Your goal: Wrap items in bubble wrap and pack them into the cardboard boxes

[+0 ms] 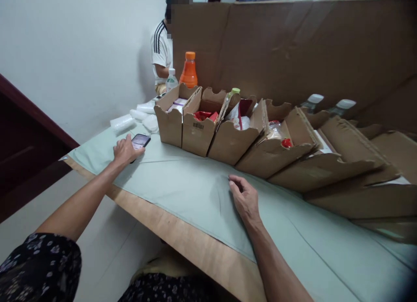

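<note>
My left hand (125,150) reaches far left across the table and rests on a dark smartphone (141,140) with a lit screen; its fingers curl over the phone's near end. My right hand (243,197) lies on the pale green cloth (182,184) in the middle, fingers loosely curled under, with nothing visible in it. A row of open cardboard boxes (199,127) stands just beyond both hands, some with red and white packets inside.
A tall cardboard sheet (293,50) walls off the back. An orange bottle (189,70) and a clear water bottle (171,79) stand behind the boxes. White plastic packs (122,122) lie at the far left. A person in a white shirt (161,50) sits beyond. The table's wooden edge (195,245) runs diagonally.
</note>
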Demonstrator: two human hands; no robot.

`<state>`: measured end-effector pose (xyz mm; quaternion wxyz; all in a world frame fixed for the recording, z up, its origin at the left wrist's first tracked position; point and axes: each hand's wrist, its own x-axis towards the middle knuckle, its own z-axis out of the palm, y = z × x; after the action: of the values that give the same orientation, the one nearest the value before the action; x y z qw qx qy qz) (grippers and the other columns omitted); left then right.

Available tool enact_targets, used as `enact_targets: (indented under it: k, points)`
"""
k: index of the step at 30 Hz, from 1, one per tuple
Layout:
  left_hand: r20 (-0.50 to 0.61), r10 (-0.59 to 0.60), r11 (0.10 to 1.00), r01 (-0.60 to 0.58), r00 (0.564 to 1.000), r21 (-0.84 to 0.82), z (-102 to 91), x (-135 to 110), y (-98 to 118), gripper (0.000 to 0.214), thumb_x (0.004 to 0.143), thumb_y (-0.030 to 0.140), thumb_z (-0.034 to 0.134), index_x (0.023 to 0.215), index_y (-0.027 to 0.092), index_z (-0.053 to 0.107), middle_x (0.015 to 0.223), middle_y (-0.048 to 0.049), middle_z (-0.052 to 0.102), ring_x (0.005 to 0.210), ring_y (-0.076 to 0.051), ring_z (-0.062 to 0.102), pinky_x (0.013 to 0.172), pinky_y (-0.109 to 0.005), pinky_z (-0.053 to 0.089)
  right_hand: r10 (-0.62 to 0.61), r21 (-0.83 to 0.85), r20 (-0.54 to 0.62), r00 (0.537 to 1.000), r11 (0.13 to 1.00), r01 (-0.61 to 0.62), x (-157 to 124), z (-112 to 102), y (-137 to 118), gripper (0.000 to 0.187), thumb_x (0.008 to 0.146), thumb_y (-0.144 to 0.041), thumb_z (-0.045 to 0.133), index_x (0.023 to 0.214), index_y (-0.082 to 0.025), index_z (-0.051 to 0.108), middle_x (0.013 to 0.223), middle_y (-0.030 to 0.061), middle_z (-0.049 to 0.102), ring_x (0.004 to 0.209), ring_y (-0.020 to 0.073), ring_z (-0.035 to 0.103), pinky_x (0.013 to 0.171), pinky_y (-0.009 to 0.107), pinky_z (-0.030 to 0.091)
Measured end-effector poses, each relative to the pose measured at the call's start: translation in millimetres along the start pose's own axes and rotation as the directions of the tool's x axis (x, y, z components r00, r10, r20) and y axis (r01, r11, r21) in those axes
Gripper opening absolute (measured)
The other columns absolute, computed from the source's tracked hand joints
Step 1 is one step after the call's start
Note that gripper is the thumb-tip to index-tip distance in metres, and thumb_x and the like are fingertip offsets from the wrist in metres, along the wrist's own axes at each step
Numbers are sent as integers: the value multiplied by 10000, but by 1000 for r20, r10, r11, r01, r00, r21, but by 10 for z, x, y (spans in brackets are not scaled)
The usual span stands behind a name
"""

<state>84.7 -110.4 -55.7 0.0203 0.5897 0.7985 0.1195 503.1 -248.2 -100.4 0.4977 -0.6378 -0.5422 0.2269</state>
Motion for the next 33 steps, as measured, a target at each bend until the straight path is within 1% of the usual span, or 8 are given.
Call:
enact_targets:
  k: [3, 7, 16, 20, 23, 26, 30, 33]
  points:
    - [2, 0, 1000, 0, 1000, 20, -18, -102, -40, 843, 785, 550, 616, 1465, 96, 409, 1351, -294, 612, 1277, -481, 530, 1003, -573, 453, 0, -13, 1, 1000, 1000, 0, 2, 0, 8, 418, 819, -502, 607, 1018, -170, 766, 1008, 123, 795, 884, 261, 719, 845, 420, 575]
    - [-1, -8, 999, 8, 1000, 34, -26, -105, -23, 809, 780, 540, 623, 1438, 107, 438, 1328, -286, 629, 1254, -477, 546, 983, -564, 465, -10, -26, -5, 1000, 1000, 10, 10, -3, 29, 410, 815, -509, 614, 1009, -181, 763, 988, 115, 798, 855, 257, 713, 830, 419, 576]
    - [-26, -23, 999, 24, 999, 43, 10, 61, -129, 872, 808, 494, 608, 1516, 42, 372, 1335, -312, 615, 1261, -482, 533, 1016, -549, 433, -14, -43, 1, 1000, 999, 14, 18, -5, 71, 400, 826, -507, 615, 1026, -193, 761, 1022, 113, 799, 889, 258, 723, 848, 419, 577]
    - [-96, -26, 998, 30, 995, 48, -19, 113, -169, 857, 845, 489, 605, 1544, 66, 347, 1426, -305, 554, 1316, -485, 474, 1065, -581, 384, -7, -46, 5, 1000, 999, 7, 22, -16, 71, 407, 825, -509, 620, 1034, -191, 764, 1019, 113, 799, 888, 259, 721, 845, 422, 575]
    - [-168, 100, 995, -103, 981, -8, 0, 134, -60, 720, 889, 415, 577, 1517, 101, 419, 1483, -267, 514, 1357, -460, 436, 1115, -575, 337, -2, -51, 16, 1000, 999, 3, 26, -18, 78, 408, 823, -505, 621, 1037, -190, 765, 1031, 118, 796, 906, 267, 722, 856, 432, 573]
    - [-177, 224, 968, -239, 958, -71, 54, 255, 159, 596, 886, 316, 582, 1457, 164, 510, 1544, -200, 476, 1418, -406, 384, 1175, -527, 283, -14, -49, 13, 1000, 999, 15, 27, -18, 91, 390, 829, -504, 622, 1021, -196, 766, 1055, 118, 795, 954, 276, 725, 891, 441, 570]
    - [-190, 226, 956, -255, 956, -148, 129, 569, 447, 618, 823, 275, 654, 1425, 192, 541, 1582, -171, 432, 1461, -385, 325, 1201, -511, 241, -25, -47, 14, 1000, 999, 26, 24, -26, 99, 374, 836, -502, 624, 1009, -204, 770, 1065, 115, 798, 984, 279, 729, 908, 439, 572]
    - [-203, 170, 946, -217, 964, -239, 167, 784, 572, 428, 794, 209, 631, 1219, 174, 665, 1496, -189, 513, 1410, -396, 384, 1167, -526, 284, -29, -51, 16, 999, 998, 30, 21, -35, 96, 370, 839, -504, 621, 1003, -208, 772, 1072, 115, 798, 979, 280, 731, 895, 437, 576]
